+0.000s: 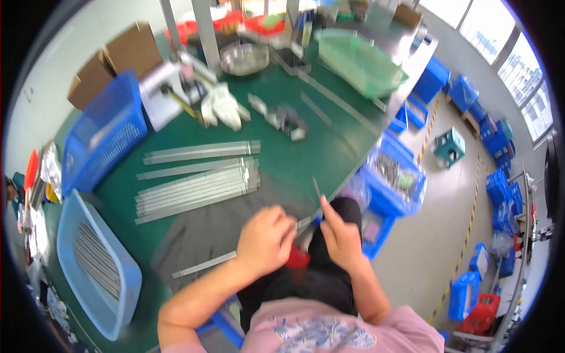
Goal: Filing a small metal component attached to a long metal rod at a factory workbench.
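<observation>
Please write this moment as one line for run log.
left grip: over metal strip, hold unclear | right grip: holding slim item, blurred | green table: more strips | left: light-blue bin

Bright; daylight from windows (479,26) past right edge of surface (294,165), blown out. Glare at far right corner. Metal strips (194,194) shine pale. Motion blur toward far edge; fisheye bend, black rim.

Looking from head height, facing steeply down through a wide fisheye: close above left hand (268,238) and right hand (342,236), reaching across desk (282,166) to far windows (486,36).
</observation>
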A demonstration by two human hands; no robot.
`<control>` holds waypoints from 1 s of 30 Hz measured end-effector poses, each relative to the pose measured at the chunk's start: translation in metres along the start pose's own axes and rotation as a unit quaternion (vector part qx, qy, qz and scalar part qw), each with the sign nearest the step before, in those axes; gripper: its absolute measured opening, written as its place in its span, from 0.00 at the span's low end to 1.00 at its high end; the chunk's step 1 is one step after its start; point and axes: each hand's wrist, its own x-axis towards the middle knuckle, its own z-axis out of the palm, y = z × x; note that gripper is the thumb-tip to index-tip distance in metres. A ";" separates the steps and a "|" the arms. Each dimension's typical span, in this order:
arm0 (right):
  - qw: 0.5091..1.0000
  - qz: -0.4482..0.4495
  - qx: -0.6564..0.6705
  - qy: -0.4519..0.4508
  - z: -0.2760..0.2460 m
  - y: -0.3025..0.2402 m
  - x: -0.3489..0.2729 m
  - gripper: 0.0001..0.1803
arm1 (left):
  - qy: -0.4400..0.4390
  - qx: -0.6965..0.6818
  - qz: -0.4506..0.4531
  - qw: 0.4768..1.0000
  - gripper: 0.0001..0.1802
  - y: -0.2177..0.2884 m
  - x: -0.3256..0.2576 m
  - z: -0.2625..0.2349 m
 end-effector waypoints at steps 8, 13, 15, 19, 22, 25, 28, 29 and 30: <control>0.997 -0.073 -0.002 0.040 -0.004 -0.018 -0.004 0.29 | 0.031 0.007 0.008 0.999 0.05 0.003 0.031 -0.009; 0.997 -0.065 -0.016 0.041 0.010 -0.020 -0.024 0.31 | 0.035 0.012 0.008 0.999 0.05 0.003 0.023 -0.007; 0.997 -0.069 0.000 0.036 0.010 -0.023 -0.025 0.31 | 0.033 0.020 0.013 0.999 0.05 0.005 0.019 -0.008; 0.996 -0.080 -0.001 0.027 0.017 -0.020 -0.030 0.31 | 0.023 0.044 0.023 0.999 0.05 0.008 0.014 -0.011; 0.996 -0.089 -0.003 0.027 0.020 -0.018 -0.032 0.31 | 0.036 0.025 0.036 0.998 0.10 0.007 0.016 -0.012; 0.995 -0.090 -0.001 0.036 0.023 -0.014 -0.031 0.32 | 0.034 0.022 0.046 0.998 0.10 0.005 0.018 -0.012; 0.994 -0.099 -0.022 0.036 0.024 -0.010 -0.028 0.33 | 0.024 0.017 0.043 0.999 0.09 0.004 0.020 -0.013; 0.992 -0.111 -0.032 0.054 0.026 -0.010 -0.025 0.33 | 0.023 0.016 0.042 0.999 0.09 0.005 0.021 -0.013; 0.989 -0.123 -0.041 0.070 0.027 -0.010 -0.022 0.34 | 0.016 0.016 0.042 0.999 0.09 0.005 0.022 -0.013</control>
